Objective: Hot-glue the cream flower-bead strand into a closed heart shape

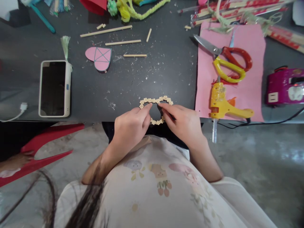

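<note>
A small heart-shaped frame (155, 101) made of tiny cream flower pieces lies at the near edge of the dark table (147, 79). My left hand (131, 126) pinches its left side with thumb and fingers closed on it. My right hand (181, 122) grips its right side, fingers curled over the rim. The lower part of the frame shows between my two hands; parts of its sides are hidden under my fingers.
A yellow glue gun (222, 106), scissors (228, 61) and a pink sheet (231, 72) lie to the right. A phone (55, 88), a pink paper heart (99, 58) and wooden sticks (106, 31) sit farther back. A purple box (285, 85) is far right.
</note>
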{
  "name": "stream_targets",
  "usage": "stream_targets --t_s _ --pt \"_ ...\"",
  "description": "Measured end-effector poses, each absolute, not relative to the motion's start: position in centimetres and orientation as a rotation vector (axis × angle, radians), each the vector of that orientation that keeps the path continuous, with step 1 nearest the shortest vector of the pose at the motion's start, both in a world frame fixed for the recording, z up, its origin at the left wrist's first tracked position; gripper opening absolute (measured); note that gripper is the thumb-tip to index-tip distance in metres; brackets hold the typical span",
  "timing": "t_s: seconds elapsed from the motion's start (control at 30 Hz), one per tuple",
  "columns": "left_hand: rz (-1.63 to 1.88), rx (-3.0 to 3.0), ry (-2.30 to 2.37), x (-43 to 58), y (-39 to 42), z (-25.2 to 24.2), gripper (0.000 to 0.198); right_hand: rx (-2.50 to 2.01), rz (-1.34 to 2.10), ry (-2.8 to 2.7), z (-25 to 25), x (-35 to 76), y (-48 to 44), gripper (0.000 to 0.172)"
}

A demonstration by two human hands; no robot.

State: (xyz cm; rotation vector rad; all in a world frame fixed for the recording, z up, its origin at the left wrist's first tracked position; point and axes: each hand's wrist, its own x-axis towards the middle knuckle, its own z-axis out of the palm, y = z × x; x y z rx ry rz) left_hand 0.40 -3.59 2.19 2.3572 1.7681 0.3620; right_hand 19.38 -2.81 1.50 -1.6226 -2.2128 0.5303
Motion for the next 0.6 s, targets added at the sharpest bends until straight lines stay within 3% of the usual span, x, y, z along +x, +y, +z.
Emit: stream_targets --t_s 0.6 --pt "0.327 2.380 1.728 0.78 -3.58 2.00 0.034 -1.648 0.551 -2.185 1.23 19.36 -2.73 0.033"
